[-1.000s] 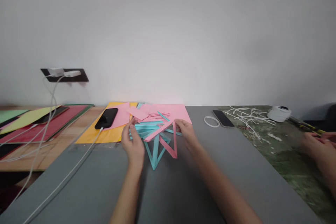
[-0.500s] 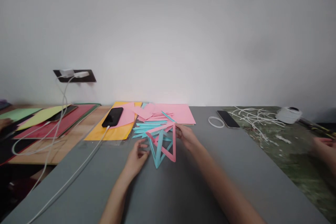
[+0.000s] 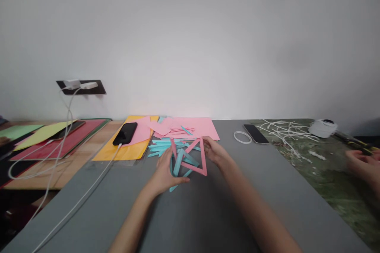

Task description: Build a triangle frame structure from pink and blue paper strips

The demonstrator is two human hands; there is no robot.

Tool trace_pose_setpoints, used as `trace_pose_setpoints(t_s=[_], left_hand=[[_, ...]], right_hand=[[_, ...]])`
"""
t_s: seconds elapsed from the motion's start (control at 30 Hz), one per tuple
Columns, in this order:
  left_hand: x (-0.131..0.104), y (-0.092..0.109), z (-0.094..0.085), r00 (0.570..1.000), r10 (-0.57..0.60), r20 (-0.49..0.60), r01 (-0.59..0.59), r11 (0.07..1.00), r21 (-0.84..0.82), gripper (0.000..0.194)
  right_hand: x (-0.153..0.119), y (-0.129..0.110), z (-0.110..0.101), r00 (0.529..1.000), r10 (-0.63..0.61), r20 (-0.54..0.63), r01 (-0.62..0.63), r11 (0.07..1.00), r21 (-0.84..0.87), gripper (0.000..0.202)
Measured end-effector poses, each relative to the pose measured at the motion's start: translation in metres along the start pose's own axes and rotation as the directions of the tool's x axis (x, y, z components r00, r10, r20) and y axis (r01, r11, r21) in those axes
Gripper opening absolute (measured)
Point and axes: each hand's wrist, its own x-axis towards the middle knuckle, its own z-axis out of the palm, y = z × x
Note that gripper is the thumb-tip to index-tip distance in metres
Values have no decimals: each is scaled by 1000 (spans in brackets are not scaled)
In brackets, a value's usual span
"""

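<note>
A shape of folded pink strips [image 3: 203, 158] and blue strips [image 3: 178, 163] stands between my hands over the grey table [image 3: 219, 213]. My right hand [image 3: 215, 151] pinches the top right corner of the pink part. At the left side of the shape, my left hand [image 3: 164, 174] is spread, its thumb reaching across in front of the blue strips; its fingertips are partly hidden behind them. Loose blue strips [image 3: 157, 147] lie fanned out just behind, with a pile of thin pink strips [image 3: 178, 131] and one blue strip on pink sheets [image 3: 203, 126].
A phone [image 3: 125, 133] with a white cable lies on orange and pink paper at the left. At the right are a coiled ring [image 3: 242, 137], another phone [image 3: 255, 134], white cords [image 3: 285, 132] and another person's hand [image 3: 363, 166]. Coloured folders [image 3: 86, 134] lie far left.
My left hand has moved in to the shape and opened around its left side. The pink part has turned and shifted slightly right with my right hand, and the blue part has tilted.
</note>
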Motion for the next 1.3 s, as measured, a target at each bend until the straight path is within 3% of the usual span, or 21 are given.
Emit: trace_pose_setpoints(t_s=[0.1, 0.3, 0.5, 0.63, 0.77, 0.9, 1.07, 1.3], left_hand=[[10, 4, 1, 997, 62, 43, -61, 998, -24, 80], [19, 8, 12, 996, 80, 32, -73, 983, -168, 53], [13, -11, 13, 983, 3, -185, -50, 968, -247, 52], [14, -28, 3, 927, -93, -363, -38, 940, -339, 45], [16, -38, -7, 885, -170, -433, -27, 910, -413, 38], [16, -42, -10, 885, -147, -441, -38, 923, -383, 38], [12, -39, -7, 931, -81, -356, -36, 950, -309, 35], [6, -20, -4, 963, -88, -256, 16, 963, -269, 35]], right_hand=[[5, 0, -7, 999, -1, 33, 2, 1000, -15, 8], [10, 3, -11, 998, -15, 54, 17, 999, -50, 8], [19, 10, -20, 980, -158, -122, 138, 978, -156, 21], [31, 18, -32, 894, -376, -244, 283, 896, -342, 18], [46, 27, -27, 825, -544, -150, 380, 732, -565, 13], [66, 29, -3, 787, -610, 89, 461, 487, -742, 20], [88, 28, 27, 777, -464, 425, 541, 148, -828, 18], [98, 31, 40, 800, -323, 506, 479, -165, -862, 23]])
